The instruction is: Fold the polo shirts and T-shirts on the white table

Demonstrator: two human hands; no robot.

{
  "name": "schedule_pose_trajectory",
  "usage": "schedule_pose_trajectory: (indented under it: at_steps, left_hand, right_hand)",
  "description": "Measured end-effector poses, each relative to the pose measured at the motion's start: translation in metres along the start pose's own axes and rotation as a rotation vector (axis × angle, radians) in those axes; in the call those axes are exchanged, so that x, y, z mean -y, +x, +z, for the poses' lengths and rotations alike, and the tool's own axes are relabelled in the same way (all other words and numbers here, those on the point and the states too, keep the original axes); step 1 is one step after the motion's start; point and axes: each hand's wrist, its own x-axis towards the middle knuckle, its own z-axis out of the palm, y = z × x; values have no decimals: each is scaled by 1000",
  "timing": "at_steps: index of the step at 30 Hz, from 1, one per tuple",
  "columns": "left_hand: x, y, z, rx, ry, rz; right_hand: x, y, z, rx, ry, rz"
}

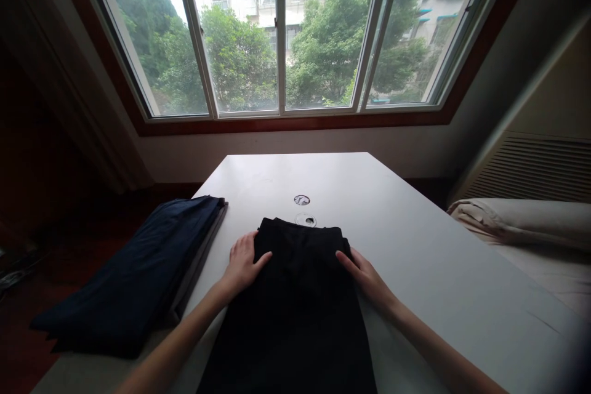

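A black garment [300,301], its waistband edge toward the window, lies lengthwise on the white table [401,234]. My left hand [245,260] rests at its upper left edge, thumb on the cloth and fingers spread over the side and tabletop. On the opposite edge, my right hand [364,271] has its thumb on the fabric, while its other fingers are mostly hidden beside or beneath the garment. The lower end of the garment runs out of view at the bottom.
Folded dark blue and grey garments [133,277] are stacked on the table's left side, overhanging the edge. A cable-hole cover [305,220] and a round hole [301,200] lie beyond the black garment. Rolled beige fabric [521,218] is at the right.
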Motion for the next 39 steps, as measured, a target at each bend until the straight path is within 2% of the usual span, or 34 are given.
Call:
schedule_pose_trajectory:
  at_steps: [3,6,12,15,22,26,31,36,39]
  left_hand:
    - [9,0,19,-71,-78,99]
    - [11,14,31,-115,-182,156]
    - [23,77,60,-209,-210,181]
    - [22,111,73,-237,-200,179]
    - [11,179,88,-183,-157,91]
    - [11,213,96,-146,-166,42]
    - [11,247,102,-133,-206,-40]
    - [12,266,103,-157,-293,-148]
    - [13,270,103,-202,-374,-166]
  right_hand:
    - [-5,14,1,-37,26,-29]
    - [-17,37,-1,-85,15,-97]
    - [-43,107,-20,-177,-79,-249]
    - [-57,147,-34,-212,-108,-287]
    - [-81,220,-65,-338,-137,-266]
    - [-82,247,-78,-359,-143,-230]
    - [-82,275,-89,-452,-180,-170]
    - [-85,295,-96,-526,-218,-99]
    - [-86,300,-98,-528,-198,-112]
